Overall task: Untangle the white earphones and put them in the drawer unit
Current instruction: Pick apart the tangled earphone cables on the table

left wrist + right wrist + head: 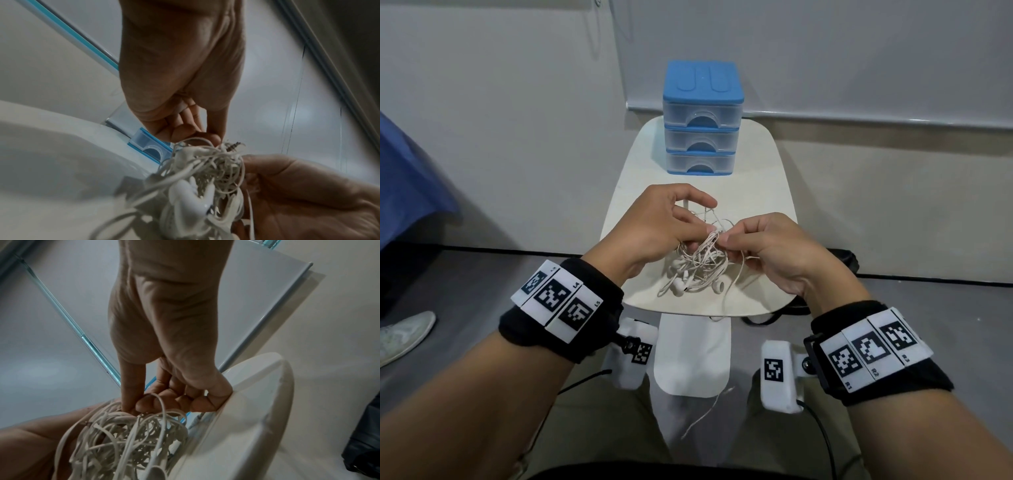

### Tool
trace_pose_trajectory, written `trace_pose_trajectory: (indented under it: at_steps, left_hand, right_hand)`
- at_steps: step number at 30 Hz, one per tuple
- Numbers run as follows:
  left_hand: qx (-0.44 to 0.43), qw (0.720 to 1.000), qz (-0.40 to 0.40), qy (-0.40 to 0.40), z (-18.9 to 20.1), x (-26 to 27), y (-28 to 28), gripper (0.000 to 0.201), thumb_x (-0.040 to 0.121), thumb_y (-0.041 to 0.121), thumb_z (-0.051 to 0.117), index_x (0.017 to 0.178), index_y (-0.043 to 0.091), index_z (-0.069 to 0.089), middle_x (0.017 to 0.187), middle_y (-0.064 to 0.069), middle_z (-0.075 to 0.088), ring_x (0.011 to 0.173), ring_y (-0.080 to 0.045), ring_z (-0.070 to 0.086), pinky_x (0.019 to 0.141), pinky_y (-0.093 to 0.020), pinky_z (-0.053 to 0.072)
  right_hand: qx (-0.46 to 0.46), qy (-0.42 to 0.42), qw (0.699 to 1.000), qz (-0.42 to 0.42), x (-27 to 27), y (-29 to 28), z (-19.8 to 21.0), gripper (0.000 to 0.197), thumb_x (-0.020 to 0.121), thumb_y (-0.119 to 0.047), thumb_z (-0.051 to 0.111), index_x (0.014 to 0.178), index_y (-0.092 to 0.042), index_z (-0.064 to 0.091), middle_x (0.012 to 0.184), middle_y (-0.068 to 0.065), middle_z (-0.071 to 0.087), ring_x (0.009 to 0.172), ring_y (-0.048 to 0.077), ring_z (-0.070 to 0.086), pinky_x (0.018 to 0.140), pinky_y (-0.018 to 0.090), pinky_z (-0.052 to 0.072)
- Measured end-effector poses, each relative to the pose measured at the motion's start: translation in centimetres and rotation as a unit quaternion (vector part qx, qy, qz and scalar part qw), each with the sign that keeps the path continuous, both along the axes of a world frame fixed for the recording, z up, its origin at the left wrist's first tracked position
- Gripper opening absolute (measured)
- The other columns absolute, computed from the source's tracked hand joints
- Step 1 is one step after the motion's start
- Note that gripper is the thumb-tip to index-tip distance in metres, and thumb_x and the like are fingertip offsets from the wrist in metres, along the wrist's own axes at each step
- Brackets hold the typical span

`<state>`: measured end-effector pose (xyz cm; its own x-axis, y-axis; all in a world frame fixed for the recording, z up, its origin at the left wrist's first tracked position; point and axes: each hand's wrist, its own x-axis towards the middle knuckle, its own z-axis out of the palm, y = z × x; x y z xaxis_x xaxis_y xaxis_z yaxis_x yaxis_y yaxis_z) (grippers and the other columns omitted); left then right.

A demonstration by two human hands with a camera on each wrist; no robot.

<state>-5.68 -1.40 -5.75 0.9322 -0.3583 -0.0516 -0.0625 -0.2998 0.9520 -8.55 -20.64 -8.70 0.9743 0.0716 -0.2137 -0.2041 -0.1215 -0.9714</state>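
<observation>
Resting on a cream table (pixel 763 164), tangled earphones (pixel 698 267) face grey walls (pixel 500 102).

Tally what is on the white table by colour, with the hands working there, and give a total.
White: 1, the tangle of earphones, held up off the table; how many sets it holds cannot be told.
Blue and clear: 1, the drawer unit, 3 drawers, all closed.
Hands: 2, left hand and right hand, both pinching cords.
Total: 4.
</observation>
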Motion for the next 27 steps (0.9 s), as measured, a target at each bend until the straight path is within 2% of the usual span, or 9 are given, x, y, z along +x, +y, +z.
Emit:
trace_pose_trajectory:
  at_steps: [4,6,10,13,18,22,24,27]
  left_hand:
    - [0.027,0.999,-0.018,-0.007,0.3,0.1,0.2,0.038,0.082,-0.009,0.075,0.112,0.014,0.071,0.083,-0.018,0.077,0.057,-0.017,0.059,0.056,-0.016,0.047]
    - [0.032,0.999,-0.021,-0.012,0.3,0.0,0.2,0.038,0.080,-0.009,0.075,0.110,0.013,0.071,0.083,-0.016,0.078,0.059,-0.017,0.061,0.060,-0.019,0.051]
    - [0.037,0.998,-0.008,-0.047,0.1,0.0,-0.1,0.030,0.077,-0.008,0.078,0.099,0.012,0.071,0.079,-0.010,0.077,0.058,-0.013,0.063,0.062,-0.019,0.051]
    - [0.036,0.998,-0.015,-0.052,0.1,-0.3,-0.2,0.029,0.078,-0.005,0.081,0.099,0.012,0.070,0.080,-0.009,0.077,0.058,-0.012,0.063,0.063,-0.019,0.051]
    - [0.021,0.998,-0.005,-0.064,0.2,-0.3,-0.3,0.028,0.079,-0.002,0.082,0.099,0.012,0.068,0.080,-0.006,0.078,0.059,-0.015,0.064,0.063,-0.022,0.052]
    - [0.021,0.996,-0.007,-0.086,0.1,-0.3,-0.6,0.028,0.078,0.005,0.086,0.097,0.016,0.068,0.083,-0.001,0.077,0.059,-0.019,0.057,0.062,-0.028,0.050]
    - [0.023,0.996,-0.008,-0.088,0.0,-0.3,-0.7,0.028,0.078,0.005,0.086,0.098,0.016,0.068,0.083,-0.001,0.078,0.060,-0.019,0.059,0.065,-0.033,0.053]
    - [0.037,0.995,-0.012,-0.090,-0.1,-0.2,-0.7,0.029,0.078,0.004,0.084,0.100,0.016,0.069,0.082,-0.002,0.078,0.059,-0.017,0.063,0.068,-0.034,0.055]
  right_hand:
    - [0.005,0.003,1.000,0.003,0.2,0.1,-0.2,0.036,0.092,-0.014,0.074,0.057,-0.017,0.069,0.060,0.002,0.059,0.059,0.012,0.049,0.061,0.027,0.033]
    - [0.011,0.008,1.000,-0.001,0.4,0.1,-0.2,0.040,0.094,-0.019,0.072,0.055,-0.018,0.068,0.059,0.000,0.058,0.058,0.010,0.049,0.062,0.026,0.033]
    - [0.004,0.020,1.000,0.002,0.7,0.1,0.0,0.033,0.096,-0.024,0.071,0.064,-0.016,0.064,0.056,-0.002,0.053,0.054,0.008,0.042,0.060,0.026,0.030]
    - [0.018,0.026,0.999,0.008,0.8,0.0,0.2,0.032,0.097,-0.023,0.069,0.068,-0.013,0.061,0.054,-0.004,0.049,0.052,0.008,0.036,0.053,0.021,0.030]
    - [0.033,0.025,0.999,0.013,0.7,0.0,0.5,0.034,0.099,-0.023,0.066,0.067,-0.012,0.063,0.052,-0.002,0.044,0.050,0.010,0.037,0.052,0.022,0.032]
    - [0.061,0.052,0.996,0.034,0.7,-0.4,0.7,0.048,0.100,-0.015,0.058,0.052,-0.018,0.065,0.056,0.002,0.044,0.057,0.015,0.040,0.061,0.028,0.035]
    - [0.073,0.066,0.994,0.038,0.6,-0.7,0.9,0.035,0.096,-0.009,0.055,0.063,-0.016,0.065,0.059,0.004,0.046,0.059,0.016,0.042,0.063,0.030,0.035]
    - [0.077,0.056,0.994,0.045,0.6,-1.0,0.6,0.020,0.096,0.000,0.054,0.081,-0.007,0.063,0.057,0.000,0.054,0.056,0.011,0.046,0.055,0.021,0.040]
